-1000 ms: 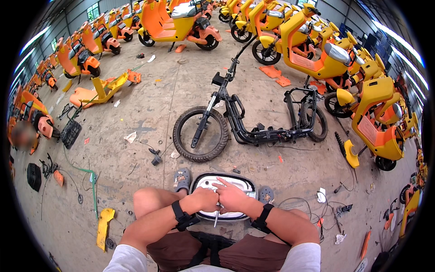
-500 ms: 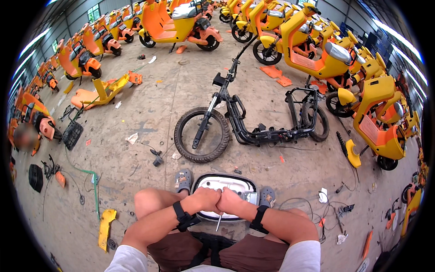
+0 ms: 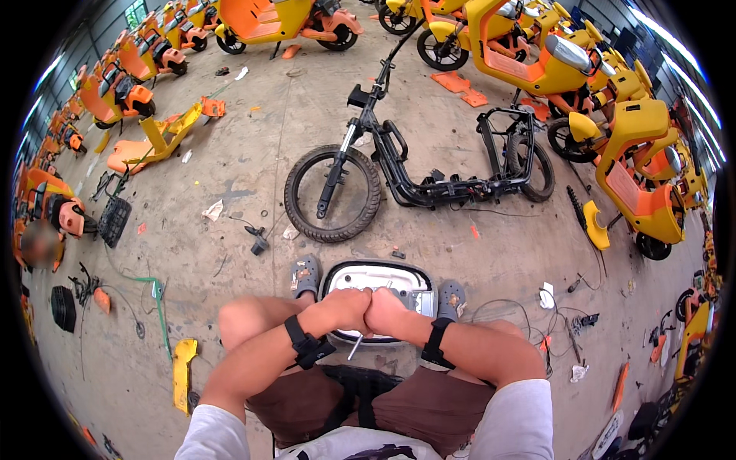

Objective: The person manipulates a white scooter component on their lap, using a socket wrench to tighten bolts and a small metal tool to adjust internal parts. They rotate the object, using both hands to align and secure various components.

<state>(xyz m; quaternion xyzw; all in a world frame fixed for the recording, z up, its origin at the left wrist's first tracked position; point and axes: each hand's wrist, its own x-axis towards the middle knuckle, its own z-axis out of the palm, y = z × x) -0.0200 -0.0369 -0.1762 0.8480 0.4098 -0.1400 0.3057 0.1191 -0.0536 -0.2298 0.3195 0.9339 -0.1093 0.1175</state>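
Head view: left hand [image 3: 346, 310] and right hand [image 3: 387, 313], both curled closed and touching, seemingly gripping one metal rod [image 3: 355, 346]; the grip itself is hidden. Rod: emerges beneath the meeting point of the hands, long axis tilted, free end toward the person and leftward, nearer the left hand, crossing the near edge of the shell. Shell [image 3: 366, 274]: white inside, dark-rimmed, directly under the hands, between the shoes [image 3: 305, 274], long axis left to right. Bracket [image 3: 422, 300]: silver, inside the shell's right end, just beside the right hand. Edges and room: white interior shows beyond the hands up to the far rim; shorts [image 3: 429, 391] bound the near side; floor [image 3: 264, 287] separates shell from bike frame [image 3: 460, 192], one small black part [image 3: 397, 254] lying just past the far rim.
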